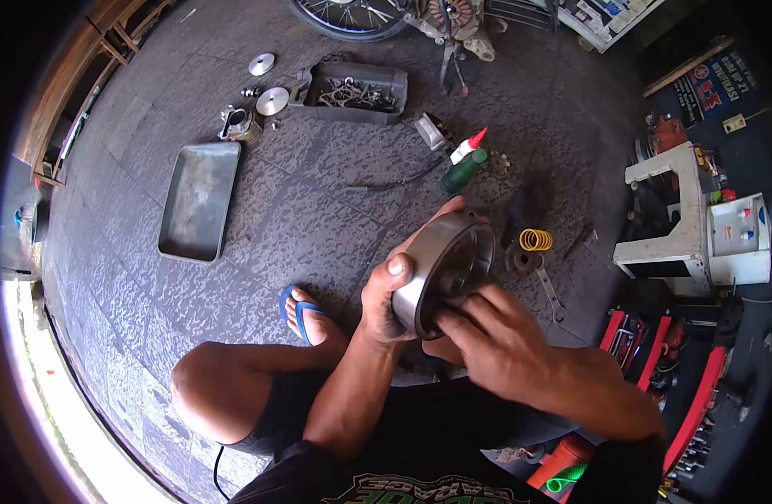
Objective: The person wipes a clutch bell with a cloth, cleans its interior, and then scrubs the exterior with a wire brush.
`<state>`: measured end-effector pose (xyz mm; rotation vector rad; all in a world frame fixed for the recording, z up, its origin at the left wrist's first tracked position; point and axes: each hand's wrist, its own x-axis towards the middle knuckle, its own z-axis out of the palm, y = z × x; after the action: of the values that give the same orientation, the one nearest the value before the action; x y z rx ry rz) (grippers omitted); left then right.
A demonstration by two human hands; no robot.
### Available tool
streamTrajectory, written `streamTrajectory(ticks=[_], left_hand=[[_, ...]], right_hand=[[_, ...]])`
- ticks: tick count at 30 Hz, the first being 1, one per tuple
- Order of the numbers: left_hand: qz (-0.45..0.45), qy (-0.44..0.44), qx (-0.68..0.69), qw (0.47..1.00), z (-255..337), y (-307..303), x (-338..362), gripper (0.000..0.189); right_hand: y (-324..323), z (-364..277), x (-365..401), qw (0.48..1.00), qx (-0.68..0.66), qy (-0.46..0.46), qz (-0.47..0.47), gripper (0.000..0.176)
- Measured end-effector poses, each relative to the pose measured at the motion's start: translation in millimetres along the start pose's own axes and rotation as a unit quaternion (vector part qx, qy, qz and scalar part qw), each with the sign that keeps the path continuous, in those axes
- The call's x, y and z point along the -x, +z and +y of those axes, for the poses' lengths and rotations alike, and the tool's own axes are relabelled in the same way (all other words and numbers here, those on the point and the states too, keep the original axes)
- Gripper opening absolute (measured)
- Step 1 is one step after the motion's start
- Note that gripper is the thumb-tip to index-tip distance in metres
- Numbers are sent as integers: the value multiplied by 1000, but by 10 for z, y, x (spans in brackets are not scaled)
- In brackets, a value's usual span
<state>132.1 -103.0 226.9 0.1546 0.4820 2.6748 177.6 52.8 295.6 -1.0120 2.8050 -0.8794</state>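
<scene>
My left hand (pixel 381 296) grips a steel clutch bell (pixel 420 273), a round drum tilted with its open side to the right. The thumb presses on the outer wall, and other fingers wrap behind the far rim. My right hand (pixel 505 346) reaches into the drum's open side with curled fingers; the fingertips are hidden in shadow, so what they pinch cannot be made out. Dark parts show inside the drum. Just right of it on the floor lie a yellow coil spring (pixel 535 240) and a wrench (pixel 551 290).
A green bottle (pixel 463 172) and a white bottle with red tip (pixel 467 149) stand ahead. Further off are a grey bin of parts (pixel 357 111), metal pulley discs (pixel 273 102), a metal tray (pixel 199 149) and a motorcycle wheel (pixel 344 32). A white stand (pixel 697 197) and red tool racks (pixel 701 403) line the right.
</scene>
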Motion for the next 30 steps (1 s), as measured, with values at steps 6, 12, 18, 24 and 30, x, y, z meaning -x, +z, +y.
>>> streamTrajectory(ticks=[6, 12, 18, 24, 30], left_hand=[[-10, -23, 27, 999, -59, 71, -3, 109], [9, 36, -14, 999, -152, 20, -42, 107], [43, 54, -35, 997, -203, 92, 45, 100], [-22, -160, 186, 969, -45, -31, 101, 96], [-1, -68, 78, 995, -310, -23, 239, 97]], right_hand=[[-48, -59, 1, 999, -30, 10, -24, 39], [-3, -255, -79, 964, -218, 145, 43, 38], [71, 44, -10, 999, -16, -13, 29, 42], [-313, 238, 24, 963, 212, -161, -31, 34], [-299, 174, 185, 960, 228, -139, -81, 32]])
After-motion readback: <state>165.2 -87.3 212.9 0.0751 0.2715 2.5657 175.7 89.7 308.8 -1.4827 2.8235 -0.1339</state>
